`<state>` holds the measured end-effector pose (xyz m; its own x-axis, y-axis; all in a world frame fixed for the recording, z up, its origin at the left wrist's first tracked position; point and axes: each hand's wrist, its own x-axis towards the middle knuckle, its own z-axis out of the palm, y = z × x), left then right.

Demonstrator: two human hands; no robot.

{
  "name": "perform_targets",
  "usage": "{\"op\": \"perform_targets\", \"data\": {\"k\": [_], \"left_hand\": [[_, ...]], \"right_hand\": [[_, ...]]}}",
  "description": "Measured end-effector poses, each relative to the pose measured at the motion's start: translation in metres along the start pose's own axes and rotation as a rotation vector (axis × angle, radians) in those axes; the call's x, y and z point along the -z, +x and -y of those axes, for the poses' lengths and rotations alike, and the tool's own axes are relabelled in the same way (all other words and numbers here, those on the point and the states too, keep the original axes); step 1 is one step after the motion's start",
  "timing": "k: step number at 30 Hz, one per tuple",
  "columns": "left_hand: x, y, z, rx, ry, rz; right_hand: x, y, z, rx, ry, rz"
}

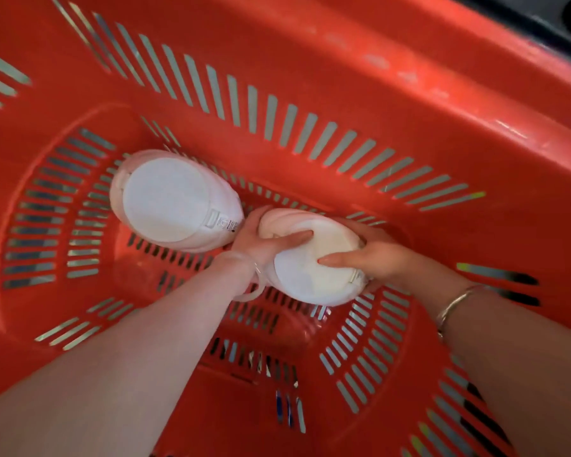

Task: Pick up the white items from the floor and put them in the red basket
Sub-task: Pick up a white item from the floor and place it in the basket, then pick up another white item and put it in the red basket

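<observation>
Head view: deep in the red basket (310,61), a white item (314,262) is gripped by the left hand (261,239) and right hand (363,255), fingers curled around its ends. Just beyond the left fingers a second white item (175,199) is seen on the slotted floor. A bracelet (455,303) is worn on the right wrist.

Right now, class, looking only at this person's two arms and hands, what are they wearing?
Both forearms are bare, with no sleeves or gloves showing. The left hand has a thin, clear or pale band at its wrist. The right hand has a slim silver-coloured bangle round its wrist. No rings can be made out.
</observation>
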<state>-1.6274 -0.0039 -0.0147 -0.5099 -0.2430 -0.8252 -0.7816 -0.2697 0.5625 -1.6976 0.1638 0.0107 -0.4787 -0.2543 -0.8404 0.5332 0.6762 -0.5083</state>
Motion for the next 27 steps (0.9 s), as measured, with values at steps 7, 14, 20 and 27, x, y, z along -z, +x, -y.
{"op": "perform_targets", "data": {"k": [7,14,20,27], "left_hand": [[0.008,-0.025,-0.002,0.092,-0.126,0.033],[0.032,-0.093,-0.052,0.053,0.062,0.079],[0.099,-0.204,-0.102,0.059,0.033,-0.004],[0.182,-0.362,-0.129,0.027,-0.214,-0.275]], "right_hand": [[-0.016,-0.006,0.003,0.015,-0.037,-0.24],[-0.02,-0.065,0.06,-0.022,-0.131,-0.346],[-0.045,-0.157,0.138,0.021,-0.246,-0.274],[-0.13,-0.286,0.236,0.222,-0.31,-0.028]]}}
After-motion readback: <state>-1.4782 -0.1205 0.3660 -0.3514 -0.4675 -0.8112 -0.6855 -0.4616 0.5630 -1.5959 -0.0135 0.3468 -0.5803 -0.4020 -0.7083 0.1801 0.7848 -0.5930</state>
